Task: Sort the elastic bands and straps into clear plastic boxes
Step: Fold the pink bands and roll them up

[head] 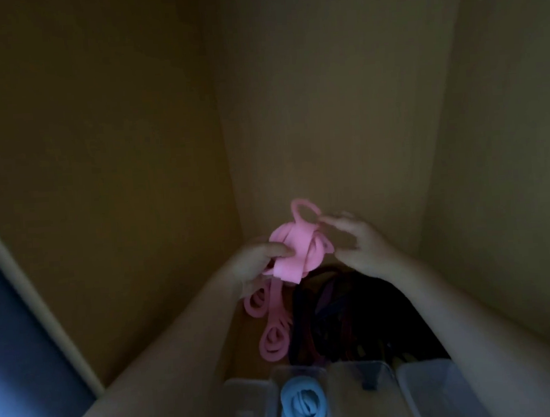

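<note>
A bundle of pink elastic band (295,255) is held up in front of me in dim light. My left hand (255,265) grips the bundle from the left with the thumb pressed on it. My right hand (357,241) pinches a loop of the same pink band at its upper right. More pink band coils (271,335) hang and lie below. A dark pile of bands and straps (356,313) lies under my right forearm. A rolled blue band (302,405) sits in a clear plastic box (314,373) at the bottom.
More clear plastic boxes stand in a row at the bottom edge: one at the left (245,402), one at the right (442,388). Brown walls close in on the left, back and right. A dark panel (19,340) runs along the far left.
</note>
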A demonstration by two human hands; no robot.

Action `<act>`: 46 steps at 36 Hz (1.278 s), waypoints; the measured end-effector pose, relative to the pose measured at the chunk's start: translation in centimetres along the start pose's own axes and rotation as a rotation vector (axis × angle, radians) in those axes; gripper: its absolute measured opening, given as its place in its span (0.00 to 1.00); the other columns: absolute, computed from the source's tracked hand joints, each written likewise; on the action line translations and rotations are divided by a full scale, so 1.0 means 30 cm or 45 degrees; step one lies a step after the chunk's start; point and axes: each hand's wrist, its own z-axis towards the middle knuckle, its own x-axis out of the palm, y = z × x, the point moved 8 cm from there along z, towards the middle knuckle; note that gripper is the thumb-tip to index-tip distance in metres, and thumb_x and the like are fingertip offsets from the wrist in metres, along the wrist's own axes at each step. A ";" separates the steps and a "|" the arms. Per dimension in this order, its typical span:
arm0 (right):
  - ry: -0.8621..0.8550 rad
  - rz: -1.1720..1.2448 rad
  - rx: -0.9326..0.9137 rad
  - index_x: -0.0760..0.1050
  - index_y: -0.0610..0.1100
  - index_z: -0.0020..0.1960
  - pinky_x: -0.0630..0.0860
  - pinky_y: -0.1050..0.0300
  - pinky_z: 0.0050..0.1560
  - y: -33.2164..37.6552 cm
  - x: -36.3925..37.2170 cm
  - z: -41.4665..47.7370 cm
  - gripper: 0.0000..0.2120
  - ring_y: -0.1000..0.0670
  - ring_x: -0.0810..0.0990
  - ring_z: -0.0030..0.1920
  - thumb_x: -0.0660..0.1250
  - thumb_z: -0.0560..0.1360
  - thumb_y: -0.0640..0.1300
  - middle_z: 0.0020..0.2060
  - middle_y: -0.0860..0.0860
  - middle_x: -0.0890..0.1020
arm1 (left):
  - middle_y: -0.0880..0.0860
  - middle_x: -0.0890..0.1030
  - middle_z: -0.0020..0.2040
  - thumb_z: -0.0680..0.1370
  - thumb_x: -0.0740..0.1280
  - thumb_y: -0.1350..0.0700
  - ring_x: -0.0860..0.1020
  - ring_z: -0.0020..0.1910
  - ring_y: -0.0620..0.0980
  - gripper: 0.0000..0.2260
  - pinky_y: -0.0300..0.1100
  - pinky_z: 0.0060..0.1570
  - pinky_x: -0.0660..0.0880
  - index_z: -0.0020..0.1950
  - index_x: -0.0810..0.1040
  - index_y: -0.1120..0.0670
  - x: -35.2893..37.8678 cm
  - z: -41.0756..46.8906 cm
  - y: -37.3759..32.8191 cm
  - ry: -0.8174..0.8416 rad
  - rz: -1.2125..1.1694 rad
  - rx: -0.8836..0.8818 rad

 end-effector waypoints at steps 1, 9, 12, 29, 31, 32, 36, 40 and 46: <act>0.078 -0.006 -0.036 0.68 0.45 0.72 0.61 0.73 0.66 -0.001 0.010 0.003 0.33 0.55 0.66 0.70 0.72 0.67 0.40 0.70 0.49 0.68 | 0.61 0.81 0.51 0.72 0.67 0.67 0.80 0.48 0.57 0.17 0.50 0.48 0.78 0.61 0.74 0.64 0.006 0.000 -0.006 0.031 -0.035 0.001; -0.032 -0.086 -0.076 0.79 0.44 0.51 0.73 0.59 0.50 -0.020 -0.008 0.061 0.11 0.51 0.79 0.52 0.72 0.70 0.38 0.50 0.50 0.82 | 0.60 0.82 0.43 0.66 0.66 0.66 0.82 0.39 0.55 0.20 0.45 0.33 0.79 0.58 0.74 0.65 0.058 -0.017 -0.071 0.210 -0.202 0.071; -0.149 0.243 0.070 0.79 0.51 0.42 0.72 0.61 0.40 -0.058 -0.024 0.052 0.11 0.56 0.78 0.38 0.69 0.72 0.34 0.36 0.54 0.81 | 0.60 0.83 0.44 0.68 0.65 0.67 0.83 0.39 0.56 0.19 0.44 0.32 0.79 0.59 0.73 0.65 0.054 -0.019 -0.086 0.216 -0.332 0.138; -0.038 1.310 0.359 0.75 0.42 0.58 0.78 0.48 0.52 -0.066 0.101 -0.008 0.18 0.45 0.81 0.51 0.66 0.68 0.38 0.49 0.44 0.83 | 0.60 0.82 0.56 0.77 0.69 0.57 0.80 0.55 0.61 0.13 0.49 0.51 0.77 0.61 0.78 0.56 0.134 0.038 -0.017 -0.139 -0.005 0.404; -0.068 1.240 0.398 0.73 0.40 0.63 0.77 0.48 0.56 -0.101 0.103 -0.034 0.22 0.43 0.81 0.55 0.71 0.70 0.39 0.53 0.42 0.82 | 0.60 0.83 0.54 0.79 0.65 0.60 0.82 0.52 0.55 0.09 0.43 0.47 0.79 0.59 0.78 0.58 0.171 0.031 -0.002 -0.100 0.010 0.411; -0.082 1.234 0.423 0.72 0.39 0.65 0.77 0.47 0.57 -0.119 0.102 -0.050 0.25 0.42 0.81 0.55 0.72 0.69 0.38 0.55 0.41 0.81 | 0.59 0.83 0.53 0.79 0.65 0.60 0.82 0.52 0.55 0.09 0.43 0.48 0.79 0.58 0.79 0.58 0.186 0.031 0.008 -0.088 0.035 0.411; -0.010 1.233 0.529 0.68 0.37 0.68 0.74 0.40 0.62 -0.183 0.101 -0.120 0.29 0.38 0.79 0.58 0.72 0.69 0.36 0.59 0.36 0.79 | 0.55 0.85 0.48 0.79 0.66 0.57 0.83 0.48 0.51 0.07 0.40 0.44 0.79 0.55 0.81 0.56 0.206 0.044 0.072 -0.098 0.175 0.381; 0.034 1.163 0.735 0.69 0.38 0.68 0.77 0.41 0.58 -0.248 0.105 -0.223 0.31 0.38 0.79 0.59 0.73 0.67 0.34 0.59 0.37 0.79 | 0.58 0.84 0.39 0.77 0.70 0.57 0.83 0.38 0.55 0.09 0.49 0.36 0.80 0.45 0.81 0.63 0.199 0.035 0.135 -0.134 0.222 0.428; 0.240 0.949 0.976 0.75 0.42 0.61 0.79 0.42 0.51 -0.327 0.144 -0.412 0.21 0.40 0.81 0.55 0.67 0.71 0.26 0.54 0.40 0.81 | 0.50 0.77 0.33 0.72 0.75 0.50 0.74 0.34 0.41 0.14 0.35 0.38 0.71 0.36 0.75 0.58 0.220 0.022 0.386 0.140 0.584 0.109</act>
